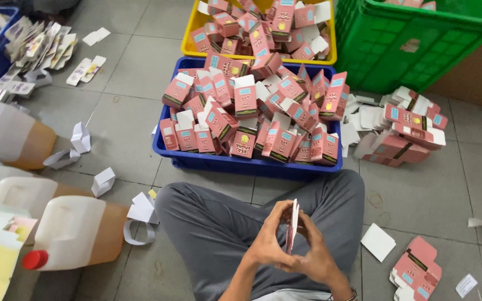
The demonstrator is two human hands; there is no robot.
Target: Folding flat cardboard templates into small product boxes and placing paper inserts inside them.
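Both my hands meet over my lap, above my crossed legs in grey trousers. My left hand and my right hand press together on one flat pink carton, held on edge between the fingers. Straight ahead a blue crate is heaped with several folded pink cartons. Behind it a yellow crate holds more of the same boxes.
A green crate stands at back right. Flat pink cartons lie stacked at right and near my right knee. Plastic jugs of amber liquid lie on the left. Paper scraps litter the grey tiled floor.
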